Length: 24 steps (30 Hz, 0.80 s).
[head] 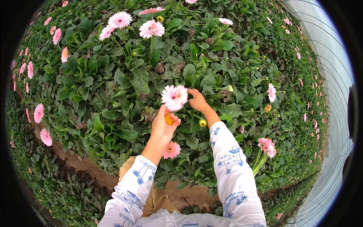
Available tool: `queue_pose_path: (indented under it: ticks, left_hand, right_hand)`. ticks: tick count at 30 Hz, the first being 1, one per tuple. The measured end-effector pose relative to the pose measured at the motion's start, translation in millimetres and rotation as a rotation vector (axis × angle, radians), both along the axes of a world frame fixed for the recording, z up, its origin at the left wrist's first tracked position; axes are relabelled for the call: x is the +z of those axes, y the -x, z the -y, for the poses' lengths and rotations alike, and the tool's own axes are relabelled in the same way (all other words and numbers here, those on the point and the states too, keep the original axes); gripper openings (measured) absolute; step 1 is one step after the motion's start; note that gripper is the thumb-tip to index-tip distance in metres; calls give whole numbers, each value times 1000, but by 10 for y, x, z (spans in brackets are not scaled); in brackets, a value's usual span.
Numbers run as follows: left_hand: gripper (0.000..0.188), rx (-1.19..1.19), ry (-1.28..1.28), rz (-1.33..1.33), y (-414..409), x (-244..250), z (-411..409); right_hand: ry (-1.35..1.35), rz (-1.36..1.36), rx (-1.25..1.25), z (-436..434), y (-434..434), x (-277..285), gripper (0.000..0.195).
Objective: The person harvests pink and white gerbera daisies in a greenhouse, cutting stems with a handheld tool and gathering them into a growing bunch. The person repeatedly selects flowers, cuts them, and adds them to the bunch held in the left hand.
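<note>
A pale pink gerbera daisy (174,98), slightly blurred, faces up in front of me between my two hands. Below its petals is my left hand (164,122), thumb pointing up to the bloom and fingers curled around a yellow object (169,119), mostly hidden in the palm. My right hand (198,101) reaches in from the right, its index fingertip at the flower's right edge. The bloom hides whether those fingers grip the stem. Under my left wrist a salmon-pink gerbera (171,150) stands low among the leaves.
Dense gerbera leaves (136,82) fill the bed. A bunch of cut pink gerberas (266,147) lies on leaves beyond my right forearm. More blooms (151,29) stand at the far side. A bare soil path (192,194) runs by my legs; pale greenhouse sheeting (331,71) curves at right.
</note>
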State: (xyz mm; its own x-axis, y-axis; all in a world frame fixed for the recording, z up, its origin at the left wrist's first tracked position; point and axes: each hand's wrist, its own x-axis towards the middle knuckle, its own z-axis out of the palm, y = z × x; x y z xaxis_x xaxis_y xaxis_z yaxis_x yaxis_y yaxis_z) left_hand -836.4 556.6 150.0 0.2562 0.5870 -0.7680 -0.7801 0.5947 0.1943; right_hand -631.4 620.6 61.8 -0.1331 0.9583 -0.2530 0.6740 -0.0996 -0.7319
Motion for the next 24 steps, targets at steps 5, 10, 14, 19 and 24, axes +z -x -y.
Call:
queue_pose_path:
  ticks: [5,10,14,19,24]
  left_hand:
    - [43,-204,84,-3,-57,-146,48]
    - [60,-199,170,-15,-30,-57,24]
    - [50,-135,84,-71,-44,-51,4]
    - [34,-29,6,-29,-21,-121,-3]
    - [31,-18,7,25,-169,-58,-23]
  right_hand:
    - [54,-200,9,314,-1,102,57]
    - [48,-188,23,551,12,144,52]
    - [-151,22,2,601,137,100,46]
    - [-305,-135,2,416,49,-118,31]
    - [-258,-6,-146,100,-433,-698,30]
